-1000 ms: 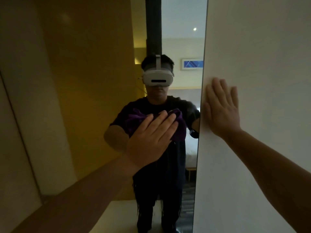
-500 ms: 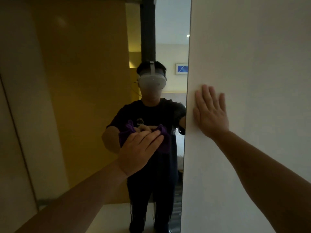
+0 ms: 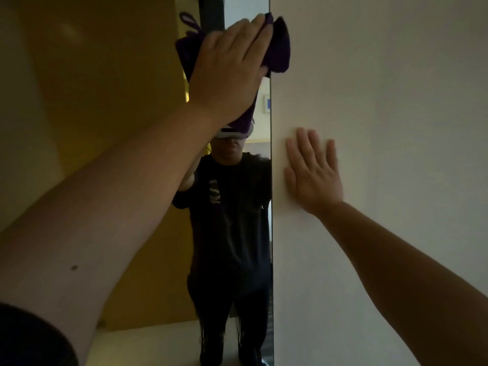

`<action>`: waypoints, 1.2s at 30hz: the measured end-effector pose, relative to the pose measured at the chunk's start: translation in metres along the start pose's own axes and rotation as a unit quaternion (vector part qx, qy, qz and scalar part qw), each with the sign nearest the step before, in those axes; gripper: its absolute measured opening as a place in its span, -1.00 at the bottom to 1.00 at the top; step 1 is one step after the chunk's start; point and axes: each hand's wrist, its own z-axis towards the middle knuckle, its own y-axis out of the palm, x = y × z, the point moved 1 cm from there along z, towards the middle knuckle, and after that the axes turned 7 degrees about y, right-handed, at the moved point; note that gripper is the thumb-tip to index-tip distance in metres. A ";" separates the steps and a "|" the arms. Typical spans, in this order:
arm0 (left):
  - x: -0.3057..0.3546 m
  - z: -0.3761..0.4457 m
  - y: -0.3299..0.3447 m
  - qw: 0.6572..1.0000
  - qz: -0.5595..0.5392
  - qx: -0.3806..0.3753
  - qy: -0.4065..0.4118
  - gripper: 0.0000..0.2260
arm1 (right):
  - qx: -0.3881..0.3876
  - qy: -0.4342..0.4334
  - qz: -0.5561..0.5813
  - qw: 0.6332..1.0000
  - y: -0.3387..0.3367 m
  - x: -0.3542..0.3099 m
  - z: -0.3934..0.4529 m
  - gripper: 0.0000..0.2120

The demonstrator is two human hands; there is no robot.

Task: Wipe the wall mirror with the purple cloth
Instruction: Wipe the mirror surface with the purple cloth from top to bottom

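- My left hand (image 3: 232, 67) lies flat on the purple cloth (image 3: 277, 48), fingers straight and close together, and presses it against the wall mirror (image 3: 137, 107). I judge the flat palm spreads the pressure, so the cloth rubs a wide patch of glass and not only one line.
- The cloth is under this hand and comes out on all sides of it: a dark bunch past the fingertips, a part hanging below the wrist, and a small loop (image 3: 188, 21) to the upper left of the hand.
- The bunch past the fingertips crosses the right edge of the mirror and covers a little of the pale wall (image 3: 396, 101). So I think the wiping is now at the upper right part of the glass.
- My right hand (image 3: 314, 173) is open, fingers straight and a little apart, palm flat on the wall just beside the mirror edge and lower than the left hand. It holds nothing; I judge it only steadies my body during the high reach.
- The palm hides how the cloth is folded beneath it, so I cannot tell this.
- The top of the mirror is cut off by the frame, and the light is dim, so I cannot see marks or wet streaks on the glass, or how much is already clean.
- The cloth covers part of my reflection.
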 end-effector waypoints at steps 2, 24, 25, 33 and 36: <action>0.017 -0.016 0.001 0.999 0.005 -0.033 0.022 -0.43 | -0.008 0.001 -0.007 1.000 0.001 0.000 0.000 -0.42; 0.144 -0.306 0.017 0.957 -0.009 -0.134 0.259 -0.52 | -0.069 0.009 0.032 0.997 -0.035 -0.007 0.001 -0.47; 0.143 -0.311 0.014 0.953 -0.015 -0.148 0.264 -0.54 | -0.084 0.018 0.041 0.996 -0.041 -0.009 0.000 -0.47; 0.119 -0.296 -0.032 0.936 -0.260 -0.229 0.070 -0.51 | -0.126 0.059 0.139 0.981 -0.093 -0.040 -0.031 -0.53; 0.101 -0.299 -0.075 0.807 -0.449 -0.310 -0.226 -0.54 | -0.159 0.077 0.248 0.952 -0.119 -0.071 -0.050 -0.65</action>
